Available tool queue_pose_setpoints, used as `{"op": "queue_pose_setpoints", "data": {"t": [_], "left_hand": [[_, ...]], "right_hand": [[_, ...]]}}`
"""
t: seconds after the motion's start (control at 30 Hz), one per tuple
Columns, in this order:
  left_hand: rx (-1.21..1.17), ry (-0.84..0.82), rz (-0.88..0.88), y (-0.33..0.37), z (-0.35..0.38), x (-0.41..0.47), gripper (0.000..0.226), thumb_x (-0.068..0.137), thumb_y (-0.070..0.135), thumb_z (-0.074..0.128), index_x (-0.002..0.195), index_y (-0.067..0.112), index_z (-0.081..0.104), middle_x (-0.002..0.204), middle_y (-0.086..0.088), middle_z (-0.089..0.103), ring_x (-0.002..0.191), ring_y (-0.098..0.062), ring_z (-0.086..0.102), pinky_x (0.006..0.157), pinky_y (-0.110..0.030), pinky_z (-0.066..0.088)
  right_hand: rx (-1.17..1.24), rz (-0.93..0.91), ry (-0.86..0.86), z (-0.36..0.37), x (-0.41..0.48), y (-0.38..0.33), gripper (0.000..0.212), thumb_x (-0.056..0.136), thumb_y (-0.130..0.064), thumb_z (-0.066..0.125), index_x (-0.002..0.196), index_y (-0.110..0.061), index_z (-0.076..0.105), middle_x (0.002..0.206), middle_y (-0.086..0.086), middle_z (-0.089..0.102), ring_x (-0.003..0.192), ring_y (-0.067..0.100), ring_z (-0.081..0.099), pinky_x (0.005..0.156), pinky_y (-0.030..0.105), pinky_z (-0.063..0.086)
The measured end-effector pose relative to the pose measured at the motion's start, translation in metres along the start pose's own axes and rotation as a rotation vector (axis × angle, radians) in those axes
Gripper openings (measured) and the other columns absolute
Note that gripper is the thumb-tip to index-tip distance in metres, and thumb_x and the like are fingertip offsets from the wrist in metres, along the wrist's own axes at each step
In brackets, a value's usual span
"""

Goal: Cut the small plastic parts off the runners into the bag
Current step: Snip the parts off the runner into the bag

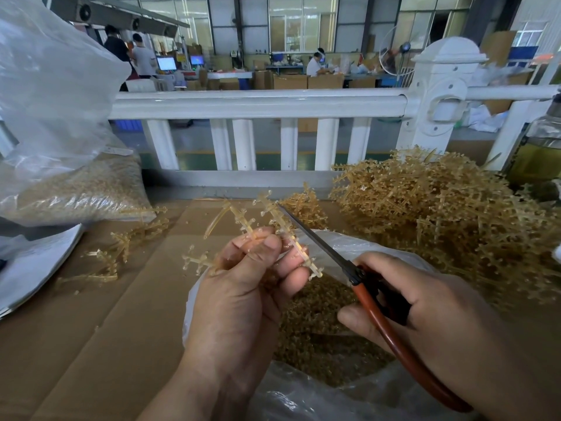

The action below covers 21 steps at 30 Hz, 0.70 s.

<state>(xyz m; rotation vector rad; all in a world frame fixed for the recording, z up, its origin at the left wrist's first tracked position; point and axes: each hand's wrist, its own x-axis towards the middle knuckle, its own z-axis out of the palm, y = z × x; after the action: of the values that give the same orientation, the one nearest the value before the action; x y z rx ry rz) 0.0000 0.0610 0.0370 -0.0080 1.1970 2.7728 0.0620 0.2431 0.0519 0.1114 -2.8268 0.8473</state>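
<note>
- I am watching the left hand (pixel 243 284) holding one runner (pixel 287 230) up over the open mouth of the bag (pixel 303 399); thumb and fingers are clamped on the middle of the runner's stem, with the branches fanning out above and to the left.
- The right hand (pixel 425 317) is gripping the red-brown handles of the scissors (pixel 321 241), with its fingers curled round them. The blades are showing as one thin dark line, so I cannot tell whether they are parted.
- The blade tip is lying against the upper end of the runner, close to the small side branches.
- The bag is sitting directly under both hands and is already holding a deep layer of cut parts (pixel 315 329).
- A large uncut pile of runners (pixel 440 214) is lying on the right, and some loose runners (pixel 121 247) are lying on the cardboard (pixel 91 344) to the left.
- Judgement: the step in hand is snipping parts off the top branches.
- To do it well, I am advising that each cut be made right at the gate, so little stub is left.
- I am also advising that the runner be kept over the bag mouth, as the upper end is reaching beyond the far rim and parts may be falling onto the cardboard.
- Risk: the left fingertips are sitting close to the blade line.
</note>
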Motion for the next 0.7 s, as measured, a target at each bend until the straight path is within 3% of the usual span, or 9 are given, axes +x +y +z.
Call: {"op": "queue_pose_setpoints", "data": {"t": [0.33, 0.53, 0.7], "left_hand": [[0.031, -0.015, 0.013, -0.0028, 0.0031, -0.0031, 0.013, 0.075, 0.012, 0.074, 0.067, 0.020, 0.078, 0.081, -0.007, 0.074, 0.070, -0.018, 0.074, 0.055, -0.025, 0.058], [0.023, -0.012, 0.008, -0.0036, 0.0037, -0.0032, 0.011, 0.074, 0.011, 0.075, 0.068, 0.019, 0.079, 0.078, -0.007, 0.073, 0.067, -0.018, 0.073, 0.054, -0.026, 0.058], [0.021, -0.012, 0.006, -0.0039, 0.0029, -0.0030, 0.011, 0.074, 0.010, 0.074, 0.068, 0.019, 0.078, 0.078, -0.007, 0.074, 0.067, -0.017, 0.073, 0.053, -0.025, 0.057]], "right_hand": [[-0.007, 0.004, 0.024, 0.0028, 0.0001, 0.0033, 0.057, 0.061, -0.092, 0.044, 0.104, -0.055, 0.049, 0.086, -0.024, 0.064, 0.074, -0.006, 0.061, 0.074, 0.013, 0.046], [-0.017, -0.002, 0.028, 0.0032, 0.0008, 0.0039, 0.069, 0.057, -0.100, 0.031, 0.107, -0.055, 0.047, 0.096, -0.036, 0.058, 0.084, -0.012, 0.059, 0.081, 0.011, 0.043], [-0.021, -0.001, 0.033, 0.0028, 0.0013, 0.0021, 0.065, 0.056, -0.099, 0.033, 0.107, -0.060, 0.040, 0.102, -0.042, 0.053, 0.090, -0.016, 0.055, 0.082, 0.010, 0.043]]}}
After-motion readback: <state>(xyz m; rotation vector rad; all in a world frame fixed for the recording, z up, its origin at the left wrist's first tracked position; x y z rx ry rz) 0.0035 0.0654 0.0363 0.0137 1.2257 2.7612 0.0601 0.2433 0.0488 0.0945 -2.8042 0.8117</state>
